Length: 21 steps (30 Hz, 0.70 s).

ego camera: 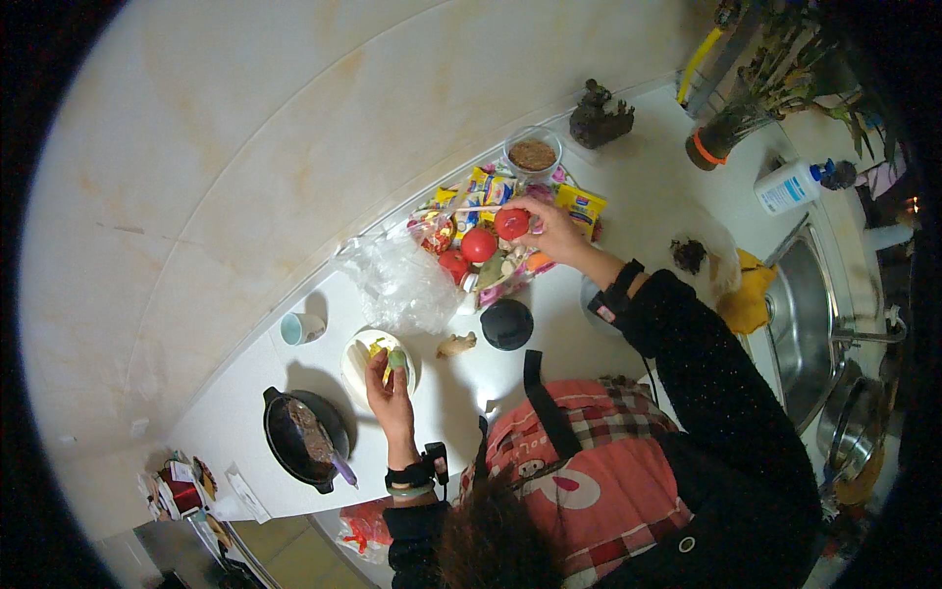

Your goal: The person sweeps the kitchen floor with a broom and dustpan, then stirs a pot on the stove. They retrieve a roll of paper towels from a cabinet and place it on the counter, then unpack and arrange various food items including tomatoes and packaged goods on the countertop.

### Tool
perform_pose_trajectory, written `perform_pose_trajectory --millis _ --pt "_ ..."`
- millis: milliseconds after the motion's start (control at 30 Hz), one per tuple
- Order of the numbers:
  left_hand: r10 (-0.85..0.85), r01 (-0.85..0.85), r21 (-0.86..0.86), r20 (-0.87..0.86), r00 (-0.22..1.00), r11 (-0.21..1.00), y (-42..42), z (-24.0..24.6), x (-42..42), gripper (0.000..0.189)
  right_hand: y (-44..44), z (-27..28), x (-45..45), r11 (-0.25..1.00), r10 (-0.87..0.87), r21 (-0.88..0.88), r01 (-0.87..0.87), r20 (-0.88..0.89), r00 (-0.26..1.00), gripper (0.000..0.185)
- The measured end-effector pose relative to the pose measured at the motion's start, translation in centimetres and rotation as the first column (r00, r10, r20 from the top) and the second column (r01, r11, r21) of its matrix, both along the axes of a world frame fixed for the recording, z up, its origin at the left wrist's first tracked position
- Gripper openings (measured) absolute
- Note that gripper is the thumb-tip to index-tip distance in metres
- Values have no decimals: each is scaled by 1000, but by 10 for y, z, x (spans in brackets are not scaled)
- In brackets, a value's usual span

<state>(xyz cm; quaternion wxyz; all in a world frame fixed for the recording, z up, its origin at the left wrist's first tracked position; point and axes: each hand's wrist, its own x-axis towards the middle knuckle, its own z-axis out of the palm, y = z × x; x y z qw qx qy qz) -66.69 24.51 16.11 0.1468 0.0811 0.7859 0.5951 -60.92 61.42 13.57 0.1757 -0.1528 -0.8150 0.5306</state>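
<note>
My right hand (548, 227) has its fingers around a red tomato (511, 224), above a flower-patterned tray (491, 297). Next to it on the tray are another tomato (478, 244) and a third, partly covered tomato (452, 263). Over a white plate (355, 379) at the left, my left hand (390, 405) pinches a small pale-green piece (397, 358); what it is cannot be made out. Something yellow-green (379, 346) lies on the plate, partly behind the fingers. A crumpled clear plastic bag (401, 283) lies between the plate and the tomatoes.
A black pot (276, 442) with a purple-handled utensil (344, 470) stands left, near a cup (302, 328). A ginger root (456, 344) and a black round container (507, 324) lie before me. Yellow packets (581, 210) and a glass bowl (533, 153) are behind; a sink (802, 331) is right.
</note>
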Motion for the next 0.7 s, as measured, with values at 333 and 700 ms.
perform_pose_trajectory --millis 333,700 --pt "-24 24 -5 19 1000 1000 -2 -2 13 38 -5 7 25 982 47 -173 -72 -144 988 51" --pt "-63 62 -23 -15 998 998 -1 -2 28 40 -17 36 68 499 71 -852 -160 -144 987 52"
